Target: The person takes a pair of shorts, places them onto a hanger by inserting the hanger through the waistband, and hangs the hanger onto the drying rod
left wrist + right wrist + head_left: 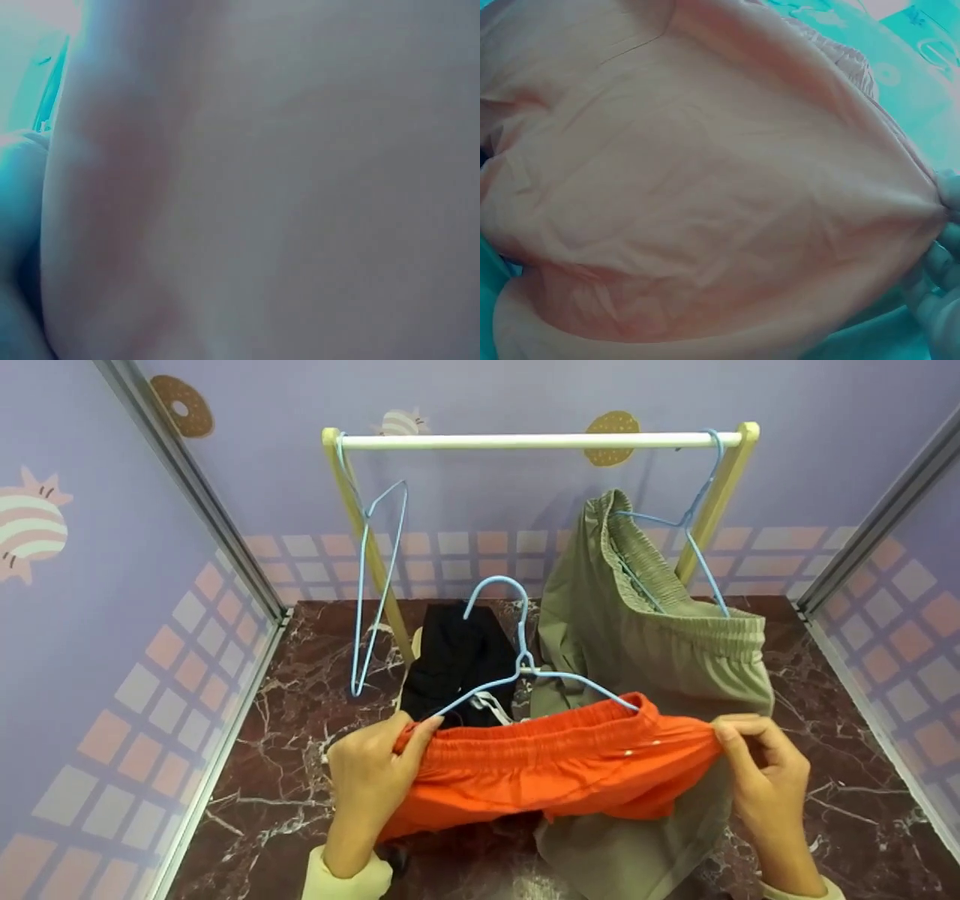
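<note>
Orange shorts with an elastic waistband are stretched sideways between both hands. A light blue hanger stands up out of their waistband, its lower part hidden inside. At the left end of the waistband my left hand grips the cloth, thumb on top beside the hanger's arm. My right hand pinches the cloth at the right side and pulls it to a point. In the right wrist view the shorts fill most of the picture, with the pinching fingers at the right edge. Blurred skin fills the left wrist view.
A rack with a white bar stands behind. From it hang a bare blue hanger at the left and olive trousers on another hanger at the right. Black clothing lies on the dark marbled surface. Patterned walls enclose the sides.
</note>
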A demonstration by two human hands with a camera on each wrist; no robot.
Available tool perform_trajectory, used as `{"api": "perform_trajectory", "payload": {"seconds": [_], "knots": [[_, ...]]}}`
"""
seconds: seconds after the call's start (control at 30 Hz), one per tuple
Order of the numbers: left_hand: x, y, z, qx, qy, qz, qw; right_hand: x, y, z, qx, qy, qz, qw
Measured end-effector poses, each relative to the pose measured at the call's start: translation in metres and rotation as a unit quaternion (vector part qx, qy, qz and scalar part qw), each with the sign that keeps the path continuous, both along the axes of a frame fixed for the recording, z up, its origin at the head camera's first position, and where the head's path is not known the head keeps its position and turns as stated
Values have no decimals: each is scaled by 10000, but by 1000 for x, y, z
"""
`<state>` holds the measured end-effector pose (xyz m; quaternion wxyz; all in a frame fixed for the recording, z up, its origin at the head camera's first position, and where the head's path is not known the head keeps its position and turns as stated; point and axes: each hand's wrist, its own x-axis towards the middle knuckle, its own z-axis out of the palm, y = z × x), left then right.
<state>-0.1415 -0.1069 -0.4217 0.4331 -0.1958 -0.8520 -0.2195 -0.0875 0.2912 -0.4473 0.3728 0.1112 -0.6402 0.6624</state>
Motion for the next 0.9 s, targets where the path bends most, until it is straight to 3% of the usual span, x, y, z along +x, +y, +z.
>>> {"api": "perform_trajectory", "payload": {"seconds": [0.33,0.47,0.53,0.67,0.83,0.9], "knots": [[0,-1,2,42,15,-172,9998,5,3,5,153,-303,865,9957],[0,-2,3,13,60,-268,9996,3,2,11,1110,-580,937,9877],[0,-2,4,-17,86,-298,9995,1,0,14,1885,-802,822,9753],[0,-1,5,-111,124,-382,9991,-2,-3,21,3208,-1006,1023,9362],[0,-1,6,-245,236,-443,9984,-4,-7,28,3917,-1146,1746,8961],[-1,-1,6,-288,305,-456,9981,-4,-7,28,4004,-1178,2038,8856]]}}
